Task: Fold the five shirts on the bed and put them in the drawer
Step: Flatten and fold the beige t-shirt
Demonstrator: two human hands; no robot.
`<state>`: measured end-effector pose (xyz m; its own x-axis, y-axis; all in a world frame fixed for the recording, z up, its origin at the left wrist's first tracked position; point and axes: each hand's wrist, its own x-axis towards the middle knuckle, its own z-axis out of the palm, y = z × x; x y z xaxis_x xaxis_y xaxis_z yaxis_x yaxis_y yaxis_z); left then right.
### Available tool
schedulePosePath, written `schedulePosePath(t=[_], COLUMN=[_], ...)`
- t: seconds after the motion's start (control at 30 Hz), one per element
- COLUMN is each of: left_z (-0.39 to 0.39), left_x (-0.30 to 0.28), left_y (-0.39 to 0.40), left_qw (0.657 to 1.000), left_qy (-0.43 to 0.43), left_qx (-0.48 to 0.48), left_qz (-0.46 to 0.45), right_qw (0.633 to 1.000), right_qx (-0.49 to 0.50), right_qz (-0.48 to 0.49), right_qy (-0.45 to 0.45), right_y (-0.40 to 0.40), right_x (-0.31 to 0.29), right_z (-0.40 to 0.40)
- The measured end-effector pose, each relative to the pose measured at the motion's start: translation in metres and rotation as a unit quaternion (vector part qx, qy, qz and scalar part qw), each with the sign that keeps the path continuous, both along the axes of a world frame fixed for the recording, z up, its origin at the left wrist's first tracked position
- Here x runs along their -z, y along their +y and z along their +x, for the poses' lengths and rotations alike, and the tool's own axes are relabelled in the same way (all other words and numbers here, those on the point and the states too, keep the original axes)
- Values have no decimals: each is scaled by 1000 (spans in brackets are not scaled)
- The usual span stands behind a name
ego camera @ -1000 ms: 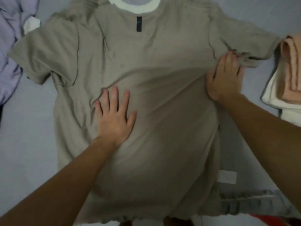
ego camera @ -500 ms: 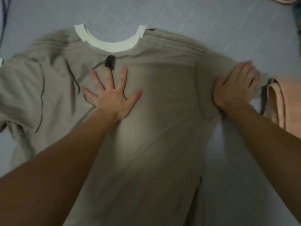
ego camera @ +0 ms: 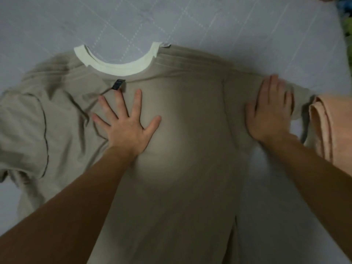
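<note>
My left hand point(ego camera: 126, 128) and right hand point(ego camera: 270, 113) lie flat, fingers straight, pressing the shirt point(ego camera: 181, 168) smooth for folding.

Single head-worn cam, wide-angle. Looks fwd and steeply down over bed point(ego camera: 247, 31), close in. Both forearms enter from near edge; shirt point(ego camera: 190, 149) fills centre, collar at far side. No 2nd view, so no overlap.

Grey quilted bedsheet point(ego camera: 209, 21) spreads across the top, and there's a blurred green-and-blue something point(ego camera: 345, 20) at the right edge.
</note>
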<state>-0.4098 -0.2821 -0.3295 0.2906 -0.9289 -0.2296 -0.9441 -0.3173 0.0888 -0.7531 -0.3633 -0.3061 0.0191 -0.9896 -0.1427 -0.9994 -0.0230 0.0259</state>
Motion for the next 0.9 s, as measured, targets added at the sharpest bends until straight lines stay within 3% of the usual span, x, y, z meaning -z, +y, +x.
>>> schedulePosePath(t=[0.13, 0.23, 0.33, 0.4, 0.53, 0.7, 0.83, 0.9], left_z=[4, 5, 9, 9, 36, 111, 107, 76], left_x=[-7, -19, -32, -36, -26, -24, -35, -38], left_y=[-5, -10, 6, 38, 147, 238, 251, 266], left_qw=[1000, 999, 997, 994, 990, 999, 998, 998], left_qy=[-9, 10, 70, 79, 33, 0, 2, 45], left_qx=[9, 12, 36, 69, 125, -42, -57, 32], left_qz=[22, 40, -7, -43, -50, -21, -15, -29], right_qw=[998, 988, 965, 959, 989, 998, 998, 989], right_qx=[46, -70, -193, -236, -126, 48, 8, -83], right_qz=[-17, -63, 28, 82, 38, 42, -18, -12], right_qy=[-43, -125, -177, -134, -68, -24, -64, -121], right_y=[-1, 73, 187, 229, 214, 202, 252, 307], right_x=[-22, -35, -29, -14, 5, -10, -31, -28], right_z=[33, 127, 196, 187, 97, 24, 99, 154])
